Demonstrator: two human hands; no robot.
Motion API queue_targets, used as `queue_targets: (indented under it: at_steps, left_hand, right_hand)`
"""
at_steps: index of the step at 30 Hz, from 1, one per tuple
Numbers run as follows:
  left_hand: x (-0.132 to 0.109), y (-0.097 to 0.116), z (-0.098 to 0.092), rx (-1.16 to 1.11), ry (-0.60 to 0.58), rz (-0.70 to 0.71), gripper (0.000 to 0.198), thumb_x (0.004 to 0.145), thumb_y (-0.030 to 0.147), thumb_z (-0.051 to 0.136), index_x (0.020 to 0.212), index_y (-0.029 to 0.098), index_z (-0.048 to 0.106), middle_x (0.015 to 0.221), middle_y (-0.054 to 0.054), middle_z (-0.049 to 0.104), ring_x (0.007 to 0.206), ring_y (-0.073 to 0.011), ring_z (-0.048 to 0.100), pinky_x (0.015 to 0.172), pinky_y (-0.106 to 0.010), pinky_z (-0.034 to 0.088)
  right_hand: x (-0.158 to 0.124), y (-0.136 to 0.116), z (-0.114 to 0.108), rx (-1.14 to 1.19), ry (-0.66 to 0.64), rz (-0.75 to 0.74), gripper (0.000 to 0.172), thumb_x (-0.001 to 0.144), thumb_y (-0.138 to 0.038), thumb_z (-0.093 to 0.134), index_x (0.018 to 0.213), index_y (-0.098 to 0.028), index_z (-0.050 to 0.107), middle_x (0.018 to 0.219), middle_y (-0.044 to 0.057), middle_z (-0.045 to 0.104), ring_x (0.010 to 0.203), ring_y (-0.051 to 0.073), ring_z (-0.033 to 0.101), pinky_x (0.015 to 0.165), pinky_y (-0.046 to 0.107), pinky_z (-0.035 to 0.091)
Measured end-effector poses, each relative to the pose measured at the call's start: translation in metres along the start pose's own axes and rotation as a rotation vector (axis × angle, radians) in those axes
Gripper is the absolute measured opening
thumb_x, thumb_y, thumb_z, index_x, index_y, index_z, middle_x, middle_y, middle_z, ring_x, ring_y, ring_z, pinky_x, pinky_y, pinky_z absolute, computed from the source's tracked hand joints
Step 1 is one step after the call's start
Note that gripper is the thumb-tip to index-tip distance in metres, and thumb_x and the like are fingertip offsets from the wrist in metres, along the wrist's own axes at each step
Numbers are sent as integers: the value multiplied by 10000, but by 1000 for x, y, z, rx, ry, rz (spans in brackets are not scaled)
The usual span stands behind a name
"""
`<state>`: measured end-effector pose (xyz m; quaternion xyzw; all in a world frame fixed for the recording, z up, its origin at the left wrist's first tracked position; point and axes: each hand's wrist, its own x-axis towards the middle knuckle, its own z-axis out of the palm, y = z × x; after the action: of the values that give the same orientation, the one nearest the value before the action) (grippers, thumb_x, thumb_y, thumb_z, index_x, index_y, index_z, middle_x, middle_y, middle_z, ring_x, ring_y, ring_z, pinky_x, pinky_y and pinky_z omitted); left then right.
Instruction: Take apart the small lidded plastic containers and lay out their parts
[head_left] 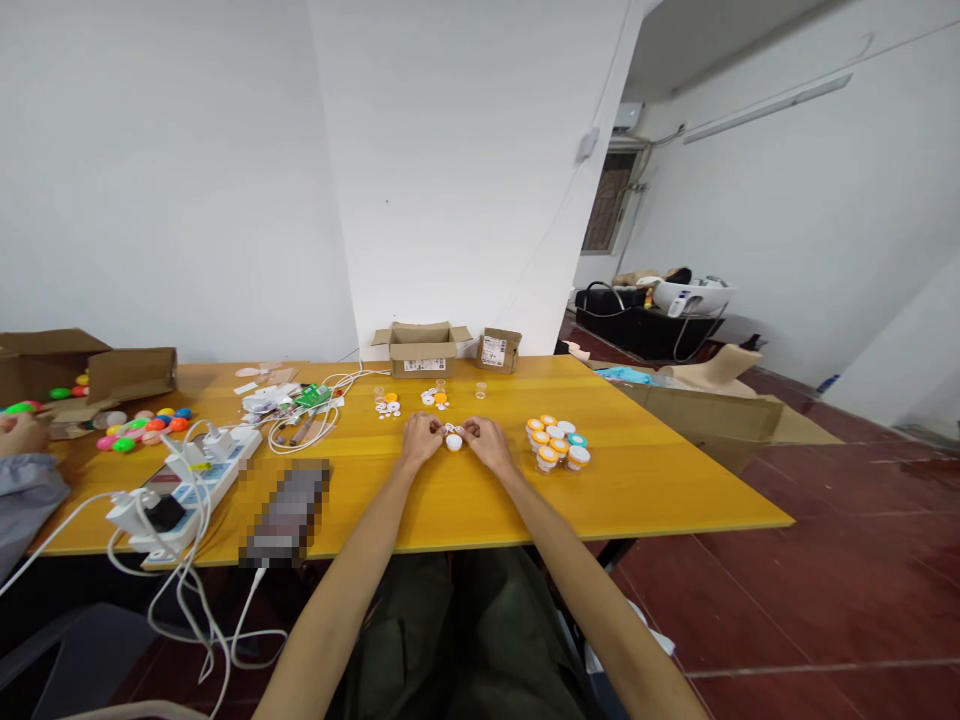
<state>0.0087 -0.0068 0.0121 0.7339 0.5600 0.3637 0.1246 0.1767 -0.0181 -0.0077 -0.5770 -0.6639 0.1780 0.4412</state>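
Both my arms reach out over the yellow table [645, 480]. My left hand [420, 438] and my right hand [484, 440] are closed and meet over a small white part [452, 430], pinched between their fingertips. A white round cap [454, 442] lies on the table just below the fingers. To the right of my right hand stands a cluster of small jars with orange, white and teal lids [558, 442]. Beyond my hands lie loose white and orange caps [388, 405] and more of them [435, 397], plus a small clear cup [481, 390].
A white power strip with plugs and cables [187, 480] and a blurred phone [289, 510] lie at the left front. Coloured balls [142, 428] and another person's hand [22, 432] are at far left. Two open cardboard boxes [421, 348] stand at the back edge.
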Motion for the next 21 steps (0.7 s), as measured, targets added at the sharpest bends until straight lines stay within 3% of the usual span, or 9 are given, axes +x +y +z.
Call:
queue_targets:
  at_steps: [10,21]
  left_hand:
    - [1,-2,3,17,-34,57,73,826,228,685,833,231,758,829,-39,701,883,-207,637,847,-322,495]
    - [0,-4,4,24,-93,117,203,860,220,646,1016,253,772,885,-45,697,943,-219,637,906,-333,486]
  right_hand:
    - [1,2,0,-42,-10,-69,82,764,-162,685,759,-240,712,821,26,750,784,185,696,744,285,533]
    - [0,1,1,-27,-4,-66,87,759,-142,680,764,-227,698,821,26,735,779,179,685,755,286,533]
